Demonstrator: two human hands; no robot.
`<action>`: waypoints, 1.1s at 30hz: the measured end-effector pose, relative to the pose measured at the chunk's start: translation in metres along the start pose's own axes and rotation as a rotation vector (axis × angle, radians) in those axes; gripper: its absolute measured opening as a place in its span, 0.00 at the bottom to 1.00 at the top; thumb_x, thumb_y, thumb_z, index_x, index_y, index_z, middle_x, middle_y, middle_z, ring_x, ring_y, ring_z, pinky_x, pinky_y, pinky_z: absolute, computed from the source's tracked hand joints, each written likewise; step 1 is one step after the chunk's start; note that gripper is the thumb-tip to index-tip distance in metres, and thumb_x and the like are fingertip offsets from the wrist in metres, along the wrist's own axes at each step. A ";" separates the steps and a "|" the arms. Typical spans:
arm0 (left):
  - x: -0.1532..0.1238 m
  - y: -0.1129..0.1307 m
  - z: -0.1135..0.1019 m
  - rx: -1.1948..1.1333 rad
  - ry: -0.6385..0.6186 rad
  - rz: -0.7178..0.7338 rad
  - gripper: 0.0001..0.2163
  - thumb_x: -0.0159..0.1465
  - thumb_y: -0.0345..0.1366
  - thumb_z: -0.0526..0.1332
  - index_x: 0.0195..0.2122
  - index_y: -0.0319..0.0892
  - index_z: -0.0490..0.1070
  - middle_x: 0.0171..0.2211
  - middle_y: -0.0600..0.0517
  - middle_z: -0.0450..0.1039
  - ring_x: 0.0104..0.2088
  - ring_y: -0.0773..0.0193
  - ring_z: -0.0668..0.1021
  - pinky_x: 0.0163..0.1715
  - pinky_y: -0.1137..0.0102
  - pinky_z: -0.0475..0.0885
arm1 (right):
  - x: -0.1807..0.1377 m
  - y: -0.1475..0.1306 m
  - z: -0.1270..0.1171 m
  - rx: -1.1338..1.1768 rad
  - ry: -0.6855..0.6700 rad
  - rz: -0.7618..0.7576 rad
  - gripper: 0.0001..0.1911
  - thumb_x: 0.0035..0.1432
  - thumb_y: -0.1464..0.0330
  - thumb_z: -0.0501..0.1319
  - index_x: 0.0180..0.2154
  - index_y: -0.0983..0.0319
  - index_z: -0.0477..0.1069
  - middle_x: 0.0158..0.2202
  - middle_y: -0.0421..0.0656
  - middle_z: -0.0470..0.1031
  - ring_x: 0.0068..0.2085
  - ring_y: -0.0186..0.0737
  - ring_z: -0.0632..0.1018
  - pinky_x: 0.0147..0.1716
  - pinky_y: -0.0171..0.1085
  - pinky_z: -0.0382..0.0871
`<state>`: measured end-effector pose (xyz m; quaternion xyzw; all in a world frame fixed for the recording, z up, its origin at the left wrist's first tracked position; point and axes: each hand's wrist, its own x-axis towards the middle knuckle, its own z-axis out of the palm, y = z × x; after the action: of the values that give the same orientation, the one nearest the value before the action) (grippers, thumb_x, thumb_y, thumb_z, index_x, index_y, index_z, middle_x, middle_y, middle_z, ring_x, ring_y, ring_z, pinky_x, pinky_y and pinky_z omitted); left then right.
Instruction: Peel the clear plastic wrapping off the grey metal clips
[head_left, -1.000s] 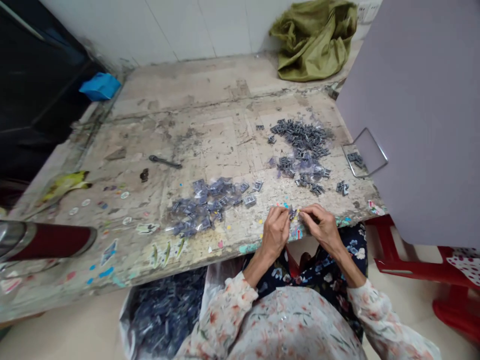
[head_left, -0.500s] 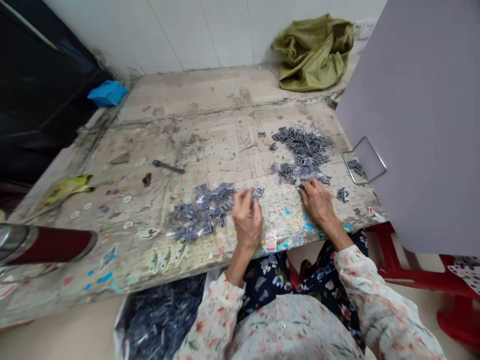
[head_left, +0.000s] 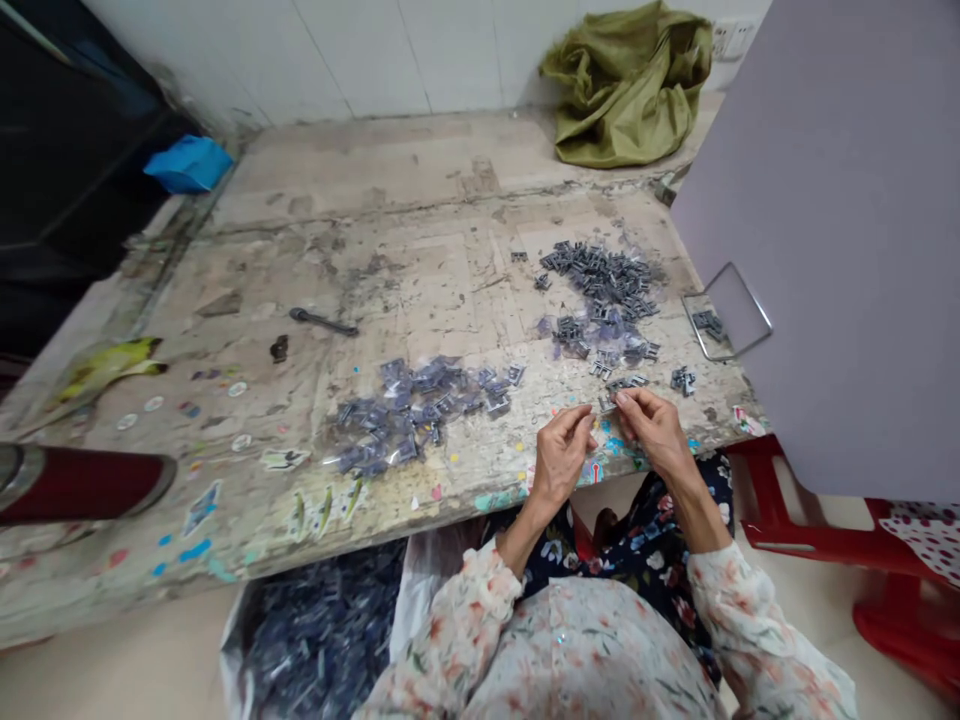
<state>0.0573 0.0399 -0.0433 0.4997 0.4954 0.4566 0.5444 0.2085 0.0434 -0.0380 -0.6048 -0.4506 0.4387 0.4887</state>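
My right hand [head_left: 657, 432] is closed in a pinch on a small grey plastic part [head_left: 606, 404] near the table's front edge. Just to its left, my left hand [head_left: 562, 458] has its thumb and fingers pressed together; whatever is between them is too small to make out. More loose grey parts [head_left: 627, 383] lie right beyond the right fingertips. Farther back is a dense heap of grey parts [head_left: 604, 275], with clear plastic pieces [head_left: 611, 328] along its near side. A spread of clear small packets [head_left: 405, 410] with grey pieces inside lies left of my left hand.
A white sack [head_left: 322, 620] full of similar pieces stands below the table edge. On the left are a dark red flask [head_left: 82, 484], a grey rod [head_left: 324, 321] and a blue packet [head_left: 189, 164]. A grey panel [head_left: 832, 250] with a metal loop borders the right; an olive cloth [head_left: 630, 85] lies behind.
My left hand has moved right, away from the packets, to beside the right hand. The right hand has come slightly nearer the table edge, with a grey part between its fingertips.
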 end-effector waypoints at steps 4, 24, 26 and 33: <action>0.001 0.001 0.003 -0.182 -0.082 -0.149 0.13 0.61 0.42 0.63 0.39 0.37 0.76 0.20 0.55 0.72 0.21 0.69 0.74 0.27 0.73 0.70 | -0.008 0.000 0.003 0.108 -0.074 0.069 0.20 0.54 0.51 0.65 0.31 0.62 0.72 0.19 0.34 0.64 0.18 0.28 0.62 0.18 0.31 0.56; -0.001 -0.022 -0.004 0.438 -0.058 0.509 0.11 0.70 0.32 0.50 0.41 0.39 0.73 0.35 0.46 0.75 0.37 0.62 0.77 0.39 0.67 0.71 | -0.018 0.037 0.007 -0.421 0.435 -0.372 0.13 0.63 0.63 0.56 0.47 0.63 0.69 0.32 0.43 0.74 0.28 0.36 0.75 0.30 0.36 0.71; -0.001 -0.024 -0.003 0.469 -0.086 0.518 0.11 0.70 0.31 0.50 0.43 0.39 0.72 0.35 0.45 0.74 0.38 0.61 0.76 0.39 0.66 0.72 | -0.018 0.036 0.010 -0.467 0.433 -0.389 0.16 0.64 0.65 0.55 0.52 0.63 0.66 0.33 0.43 0.74 0.28 0.36 0.74 0.29 0.35 0.70; -0.001 -0.021 -0.002 0.491 -0.145 0.469 0.11 0.70 0.29 0.49 0.44 0.39 0.71 0.36 0.46 0.73 0.38 0.61 0.76 0.41 0.65 0.72 | -0.015 0.033 0.014 -0.652 0.385 -0.426 0.11 0.64 0.68 0.53 0.45 0.63 0.70 0.33 0.44 0.76 0.28 0.36 0.75 0.32 0.36 0.71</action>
<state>0.0554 0.0372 -0.0641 0.7472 0.4221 0.3997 0.3221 0.1955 0.0280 -0.0716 -0.6918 -0.5808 0.0420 0.4270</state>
